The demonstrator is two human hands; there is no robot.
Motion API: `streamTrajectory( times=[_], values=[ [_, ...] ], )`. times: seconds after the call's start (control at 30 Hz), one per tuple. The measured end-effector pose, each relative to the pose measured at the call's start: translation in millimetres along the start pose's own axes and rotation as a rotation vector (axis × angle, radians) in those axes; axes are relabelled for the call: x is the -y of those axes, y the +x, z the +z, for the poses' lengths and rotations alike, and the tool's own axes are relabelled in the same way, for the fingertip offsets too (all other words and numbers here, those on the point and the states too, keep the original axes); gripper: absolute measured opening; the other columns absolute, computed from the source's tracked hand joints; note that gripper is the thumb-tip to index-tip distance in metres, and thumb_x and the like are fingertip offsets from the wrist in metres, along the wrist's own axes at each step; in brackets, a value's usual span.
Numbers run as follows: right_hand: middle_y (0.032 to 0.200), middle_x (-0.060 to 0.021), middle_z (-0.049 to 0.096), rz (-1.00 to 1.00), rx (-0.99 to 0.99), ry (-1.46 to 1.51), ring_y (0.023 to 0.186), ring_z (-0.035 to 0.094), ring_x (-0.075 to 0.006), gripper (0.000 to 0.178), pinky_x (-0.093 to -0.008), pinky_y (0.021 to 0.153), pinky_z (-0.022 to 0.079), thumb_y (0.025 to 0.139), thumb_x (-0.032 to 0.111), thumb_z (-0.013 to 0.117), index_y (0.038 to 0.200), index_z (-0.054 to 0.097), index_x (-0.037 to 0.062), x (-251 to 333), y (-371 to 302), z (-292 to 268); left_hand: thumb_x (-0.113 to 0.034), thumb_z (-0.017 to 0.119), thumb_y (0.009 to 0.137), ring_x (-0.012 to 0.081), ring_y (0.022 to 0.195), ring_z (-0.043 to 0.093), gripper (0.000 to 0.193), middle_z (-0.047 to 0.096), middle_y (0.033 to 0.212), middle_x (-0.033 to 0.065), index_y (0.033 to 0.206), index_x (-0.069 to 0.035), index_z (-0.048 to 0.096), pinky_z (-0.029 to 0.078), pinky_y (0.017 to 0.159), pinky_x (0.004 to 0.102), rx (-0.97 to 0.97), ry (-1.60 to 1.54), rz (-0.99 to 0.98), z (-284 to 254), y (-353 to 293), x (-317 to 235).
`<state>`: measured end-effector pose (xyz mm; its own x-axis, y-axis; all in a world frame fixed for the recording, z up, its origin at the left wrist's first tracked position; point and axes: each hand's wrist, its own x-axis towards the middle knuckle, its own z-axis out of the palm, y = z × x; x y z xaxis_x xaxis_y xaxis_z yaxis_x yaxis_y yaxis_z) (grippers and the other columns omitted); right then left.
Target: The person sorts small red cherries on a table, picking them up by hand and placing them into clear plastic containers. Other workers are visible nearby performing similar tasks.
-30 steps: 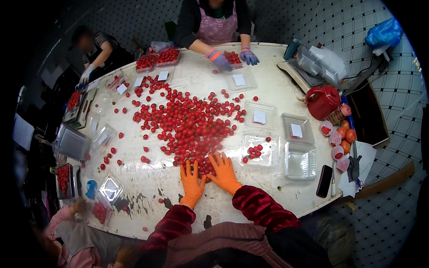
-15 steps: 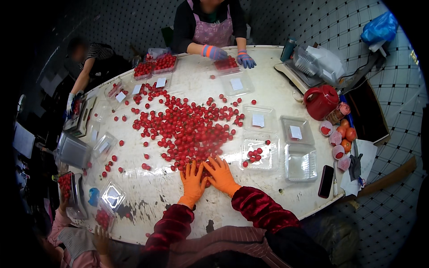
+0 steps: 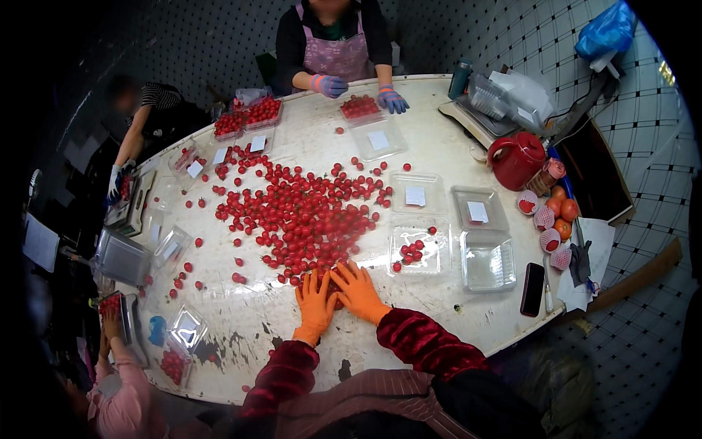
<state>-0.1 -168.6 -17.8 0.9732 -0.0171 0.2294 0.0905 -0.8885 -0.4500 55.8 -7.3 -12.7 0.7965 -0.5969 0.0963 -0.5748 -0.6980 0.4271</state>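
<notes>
A wide pile of red cherry tomatoes (image 3: 300,212) covers the middle of the white table. At its near edge my left hand (image 3: 316,306), in an orange glove, rests with fingers stretched forward. My right hand (image 3: 360,294), gloved alike, slants in from the right with its fingers extended and apart. The two hands almost meet, and a few tomatoes show between them, partly covered by the fingers. Neither hand grips anything that I can see. Right of the pile, an open clear plastic box (image 3: 419,246) holds several tomatoes.
An open clear box (image 3: 488,261), a phone (image 3: 532,289), a red kettle (image 3: 518,162) and net-wrapped fruit (image 3: 550,238) stand to the right. Across the table, a co-worker in purple gloves has a filled box (image 3: 360,107). Other people work by scales at the left.
My hands hold nearly the same place and pose. The co-worker opposite has moved a hand left, off the filled box. At lower left, another person's hands have reached to a box of tomatoes.
</notes>
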Motion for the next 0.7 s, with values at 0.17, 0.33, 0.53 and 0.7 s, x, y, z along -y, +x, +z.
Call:
streamTrajectory(
  times=[0.17,0.33,0.53,0.7],
  values=[
    [0.150,-0.0122,0.037,-0.022,0.016,-0.016,0.139,0.029,-0.0358,0.056,-0.0561,0.112,0.021,0.090,0.028,0.059,0.142,0.045,0.0130,10.7,-14.8,1.8,-0.034,0.056,0.092,0.0425,0.143,0.021,0.061,0.027,0.154,0.0209,0.147,-0.017,0.040,0.014,0.112,0.0626,-0.031,-0.047,0.003,4.7,-19.5,0.1],
    [0.149,-0.0113,0.039,-0.066,0.032,-0.030,0.138,0.031,-0.0340,0.054,-0.0586,0.112,0.019,0.090,0.030,0.059,0.140,0.048,0.0133,13.2,-24.9,-4.0,-0.038,0.050,0.096,0.0450,0.143,0.020,0.061,0.022,0.156,0.0234,0.151,-0.015,0.034,0.015,0.112,0.0621,0.038,0.033,-0.032,6.0,-36.0,-8.3],
    [0.148,-0.0113,0.039,-0.086,0.057,-0.048,0.138,0.031,-0.0335,0.054,-0.0588,0.112,0.018,0.092,0.034,0.057,0.141,0.047,0.0133,14.9,-29.2,-7.4,-0.037,0.055,0.093,0.0433,0.142,0.023,0.061,0.025,0.155,0.0219,0.147,-0.014,0.040,0.019,0.110,0.0617,0.005,0.007,0.007,4.9,-40.5,-6.0],
    [0.148,-0.0117,0.040,-0.091,0.056,-0.037,0.138,0.032,-0.0344,0.055,-0.0577,0.113,0.018,0.091,0.032,0.058,0.141,0.047,0.0132,15.3,-30.3,-6.0,-0.036,0.059,0.091,0.0425,0.142,0.024,0.062,0.026,0.155,0.0209,0.146,-0.014,0.041,0.019,0.110,0.0608,-0.009,0.033,0.020,5.1,-42.0,-5.7]
  ],
)
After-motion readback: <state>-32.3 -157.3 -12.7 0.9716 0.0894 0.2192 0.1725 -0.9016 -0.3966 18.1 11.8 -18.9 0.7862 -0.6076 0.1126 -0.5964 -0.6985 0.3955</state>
